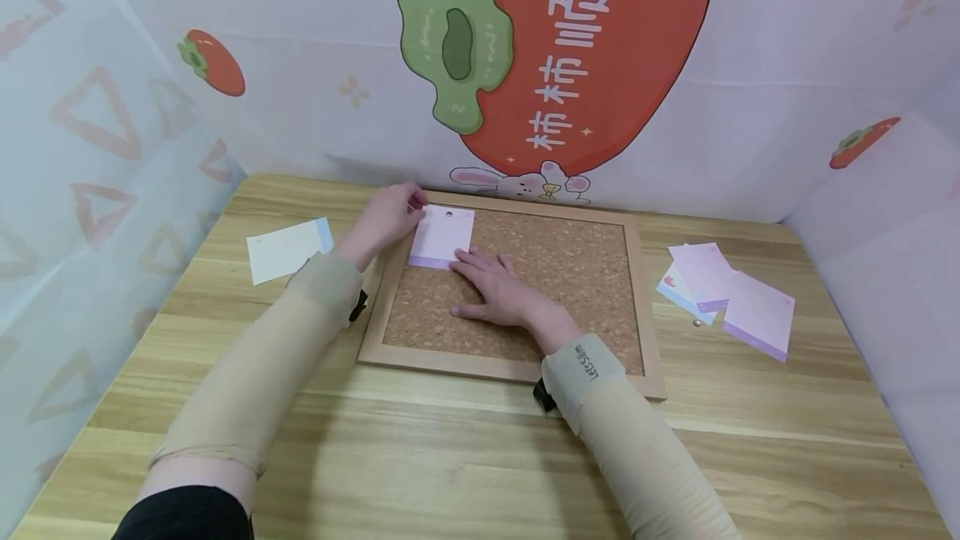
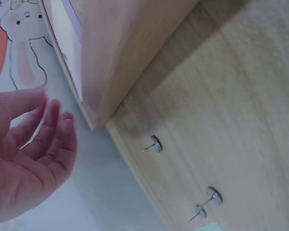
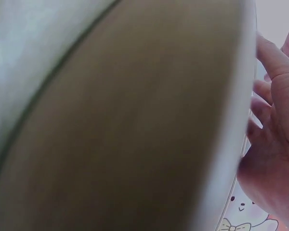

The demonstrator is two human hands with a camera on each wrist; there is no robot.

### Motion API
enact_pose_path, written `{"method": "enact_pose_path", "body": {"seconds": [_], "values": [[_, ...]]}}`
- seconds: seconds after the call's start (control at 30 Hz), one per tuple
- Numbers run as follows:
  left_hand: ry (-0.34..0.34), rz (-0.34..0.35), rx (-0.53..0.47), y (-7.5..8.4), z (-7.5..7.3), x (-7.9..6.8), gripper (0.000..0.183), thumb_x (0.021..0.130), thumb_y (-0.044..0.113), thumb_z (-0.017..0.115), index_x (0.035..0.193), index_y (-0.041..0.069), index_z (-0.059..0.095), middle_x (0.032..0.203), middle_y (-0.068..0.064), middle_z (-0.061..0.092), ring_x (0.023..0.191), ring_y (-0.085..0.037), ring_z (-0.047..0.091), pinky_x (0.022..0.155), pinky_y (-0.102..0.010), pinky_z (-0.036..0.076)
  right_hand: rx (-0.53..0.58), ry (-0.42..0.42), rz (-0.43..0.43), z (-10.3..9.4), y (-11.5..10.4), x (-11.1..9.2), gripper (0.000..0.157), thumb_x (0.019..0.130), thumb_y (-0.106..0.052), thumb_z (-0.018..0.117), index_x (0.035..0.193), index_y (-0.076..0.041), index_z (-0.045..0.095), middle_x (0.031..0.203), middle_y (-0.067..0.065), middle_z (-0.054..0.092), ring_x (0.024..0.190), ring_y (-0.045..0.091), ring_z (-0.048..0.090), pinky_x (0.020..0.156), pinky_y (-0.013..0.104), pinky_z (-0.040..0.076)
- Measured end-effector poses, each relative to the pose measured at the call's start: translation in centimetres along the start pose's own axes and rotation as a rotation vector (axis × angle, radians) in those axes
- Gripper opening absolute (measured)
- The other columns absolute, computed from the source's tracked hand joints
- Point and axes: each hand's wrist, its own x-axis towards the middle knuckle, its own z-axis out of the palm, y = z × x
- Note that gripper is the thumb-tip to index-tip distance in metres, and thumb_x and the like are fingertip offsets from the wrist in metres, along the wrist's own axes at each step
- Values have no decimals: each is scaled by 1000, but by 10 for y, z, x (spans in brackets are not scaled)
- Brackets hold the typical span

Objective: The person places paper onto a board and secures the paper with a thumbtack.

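The left hand (image 1: 392, 213), fingers loosely curled with nothing visibly held, is by the top-left corner of a card (image 1: 438, 237) on the cork board (image 1: 555, 290); the right hand's (image 1: 498, 286) spread fingers rest at its lower edge. That card seems fastened, with an apparent pin head (image 1: 449, 213) at its top. Unplaced, a blue-edged card (image 1: 281, 252) and three loose pins (image 2: 214, 195) lie left, three overlapping cards (image 1: 761, 311) and a stray pin (image 1: 697, 323) right. No container shows.

A purple-edged card (image 1: 441, 236) lies on the corkboard (image 1: 558, 269).

Wood-grained table (image 1: 435, 457) amid printed whitish walls (image 1: 300, 107), perhaps fabric.
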Motion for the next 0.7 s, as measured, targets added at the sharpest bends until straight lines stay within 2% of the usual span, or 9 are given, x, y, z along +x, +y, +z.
{"method": "enact_pose_path", "body": {"seconds": [0.17, 0.37, 0.5, 0.7], "values": [[-107, 43, 140, 5, 0, -15, 34, 94, 7, 61, 127, -2, 60, 119, -23, 66, 111, -36, 61, 101, -48, 49, -9, 7, -1, -1, 0, 0, 75, 97, -49, 61, 158, -17, 30, 169, 2, 17, 158, 23, 8, 128, 54, 4], [-207, 93, 263, 7, 1, -35, 48, 89, 13, 71, 133, -2, 58, 141, -27, 53, 131, -43, 51, 114, -53, 40, -30, 7, 4, -3, -3, 0, 76, 96, -49, 61, 157, -16, 31, 169, 2, 17, 158, 23, 9, 127, 55, 6], [-219, 123, 298, 5, 4, -42, 52, 88, 15, 75, 135, -2, 57, 147, -27, 47, 134, -43, 48, 115, -53, 39, -39, 9, 3, -3, -4, -1, 75, 96, -49, 61, 157, -16, 31, 169, 2, 17, 158, 23, 10, 127, 55, 7], [-204, 150, 336, 4, 7, -45, 54, 87, 14, 77, 135, -3, 58, 144, -28, 49, 132, -43, 50, 114, -52, 41, -55, 18, 1, -3, -6, -2, 75, 96, -48, 61, 157, -16, 31, 169, 3, 18, 158, 23, 11, 127, 55, 9]]}}
